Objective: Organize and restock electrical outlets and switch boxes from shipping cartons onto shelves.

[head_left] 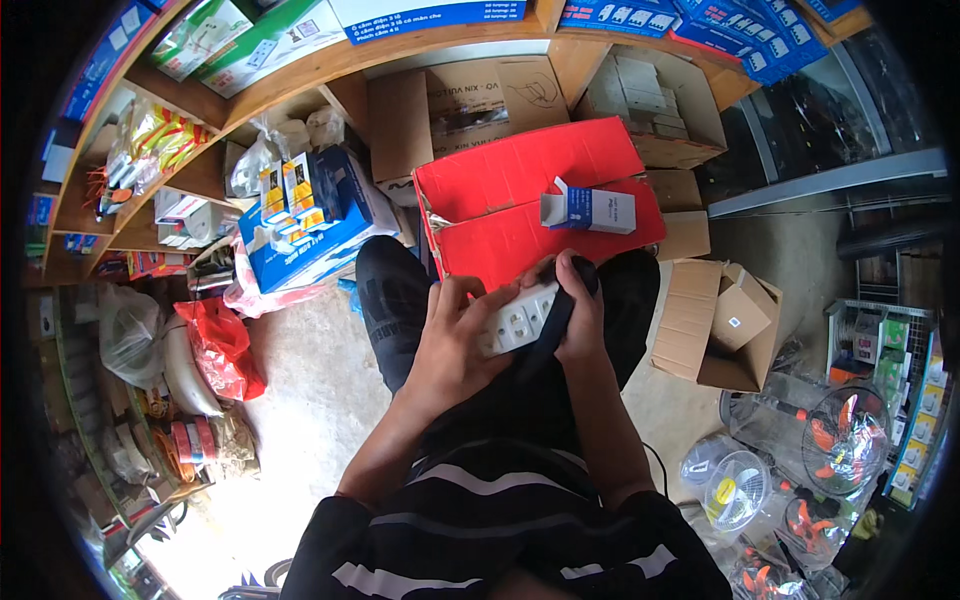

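Note:
A white multi-socket power strip (519,324) is held at a slant above my lap. My left hand (457,334) grips its left end, fingers over the socket face. At its other end is my right hand (579,319), closed around a long black item (553,324) lying across the strip's edge; whether that is its cord cannot be made out. Just beyond my hands a large red cardboard box (517,225) rests near my knees. On it lies a small blue and white carton (592,210) with its end flap raised.
Wooden shelves (292,97) packed with boxes curve ahead and to the left. A blue box (322,240) carries small cartons by my left knee. To the right are an opened cardboard box (739,330) and plastic-wrapped fans (844,442). A red plastic bag (225,349) lies left.

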Tool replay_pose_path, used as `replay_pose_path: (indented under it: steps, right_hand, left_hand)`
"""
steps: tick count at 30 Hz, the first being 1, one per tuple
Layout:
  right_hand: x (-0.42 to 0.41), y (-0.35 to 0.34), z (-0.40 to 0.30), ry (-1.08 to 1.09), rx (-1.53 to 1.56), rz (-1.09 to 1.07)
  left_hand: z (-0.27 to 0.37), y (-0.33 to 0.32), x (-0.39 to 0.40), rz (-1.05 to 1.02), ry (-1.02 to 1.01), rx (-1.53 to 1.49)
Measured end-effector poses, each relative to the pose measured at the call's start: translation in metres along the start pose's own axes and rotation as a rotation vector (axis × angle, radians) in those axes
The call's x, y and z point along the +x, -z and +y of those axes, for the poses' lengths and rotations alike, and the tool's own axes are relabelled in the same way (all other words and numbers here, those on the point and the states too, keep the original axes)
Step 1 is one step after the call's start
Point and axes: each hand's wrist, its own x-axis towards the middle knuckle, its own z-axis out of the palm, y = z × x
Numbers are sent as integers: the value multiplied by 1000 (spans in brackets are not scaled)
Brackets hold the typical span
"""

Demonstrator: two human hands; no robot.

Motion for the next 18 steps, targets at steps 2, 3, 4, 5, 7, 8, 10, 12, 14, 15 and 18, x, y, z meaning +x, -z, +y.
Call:
replay_pose_path:
  steps: [2, 3, 4, 5, 7, 8, 10, 12, 14, 15, 18]
  right_hand:
    - [9, 19, -1, -7, -63, -1]
    - [9, 19, -4, -24, -123, -6]
    - [5, 18, -10, -63, -241, -24]
    - [2, 13, -6, -70, -239, -24]
    - [-5, 2, 2, 170, -387, 18]
    - [-12, -5, 2, 200, -409, 12]
    - [-21, -12, 2, 156, -501, -125]
    - [-25, -10, 12, 124, -760, -292]
    - [-30, -10, 35, 314, -745, -223]
    - [-32, -17, 43, 494, -725, -158]
    - [-34, -28, 44, 656, -661, -152]
  left_hand:
    - [-12, -8, -3, 8, -17, -67]
    - [-19, -13, -6, 42, 16, -302]
    - [-24, -16, -10, 78, 50, -536]
    - [-27, -18, -15, 78, 57, -533]
    - [-24, -22, -13, 218, 202, -940]
    - [-25, -18, -9, 245, 184, -1007]
    - [-38, -13, -6, 287, 189, -1159]
    - [-31, -13, -2, 272, 252, -1313]
    - [-23, -17, 1, 222, 247, -1232]
    - [-18, -22, 2, 240, 265, -1219]
    - [-12, -28, 7, 214, 131, -1111]
